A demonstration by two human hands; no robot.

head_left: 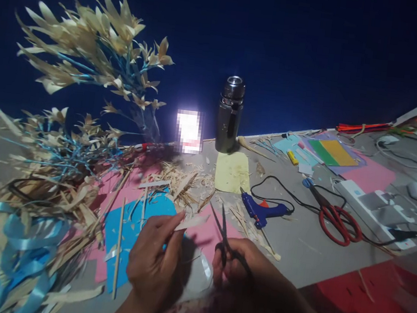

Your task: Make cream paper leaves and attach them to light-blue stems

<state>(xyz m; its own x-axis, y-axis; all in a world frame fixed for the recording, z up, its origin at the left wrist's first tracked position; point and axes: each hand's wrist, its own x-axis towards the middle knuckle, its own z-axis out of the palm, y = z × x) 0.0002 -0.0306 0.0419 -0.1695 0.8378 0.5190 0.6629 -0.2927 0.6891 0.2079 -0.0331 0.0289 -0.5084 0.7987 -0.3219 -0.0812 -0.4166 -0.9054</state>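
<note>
My left hand [155,256], near the bottom centre, pinches a pale, petal-like strip [192,222] between thumb and fingers. Just to its right, my right hand [236,265] is wrapped round the handles of black scissors [225,234]. Their blades are parted and point up and away, close to the strip's right end. Under the hands are a blue sheet [121,222] and pink sheets [201,233]. Beyond them lies a heap of pale shavings [183,183]. Part of each hand's palm is hidden.
Dried flowers on blue stems [117,60] rise at left above blue ribbon [29,241]. A dark flask [229,121] stands behind a yellow sheet [233,172]. Rightward lie a blue glue gun [262,210], red-handled scissors [340,224], a power strip [368,210] and coloured sheets [335,153].
</note>
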